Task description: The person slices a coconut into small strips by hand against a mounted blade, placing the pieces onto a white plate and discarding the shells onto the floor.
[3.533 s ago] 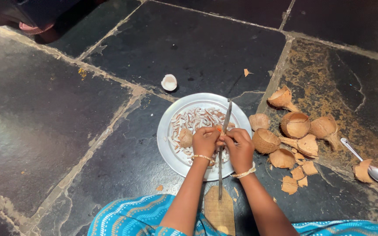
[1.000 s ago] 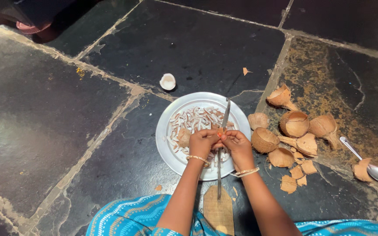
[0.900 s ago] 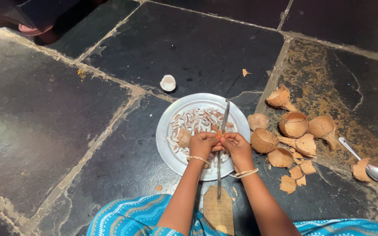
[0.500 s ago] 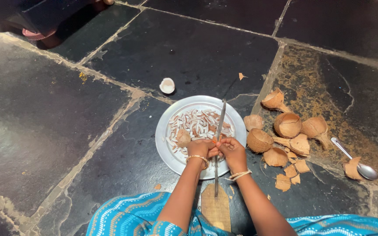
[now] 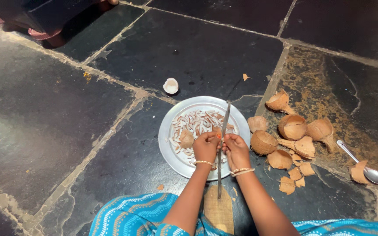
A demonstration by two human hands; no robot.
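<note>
A long upright blade point(image 5: 222, 144) rises from a wooden board point(image 5: 218, 209) on the stone floor between my knees. Both hands meet at the blade over a round metal plate point(image 5: 168, 148). My left hand point(image 5: 206, 147) and my right hand point(image 5: 236, 150) together pinch a small piece of coconut point(image 5: 218, 134) against the blade's edge. White coconut slices point(image 5: 194, 123) and a larger brown-skinned coconut piece point(image 5: 186, 139) lie on the plate.
Several empty brown coconut shells point(image 5: 292, 126) and shell shards point(image 5: 295, 175) lie right of the plate. A metal spoon point(image 5: 364, 164) rests at far right. A small coconut piece point(image 5: 170, 85) sits above the plate. A person's foot point(image 5: 44, 34) is at top left.
My hands have stayed at the blade with small shifts along it. The view has tilted slightly, so everything sits a little lower in the picture.
</note>
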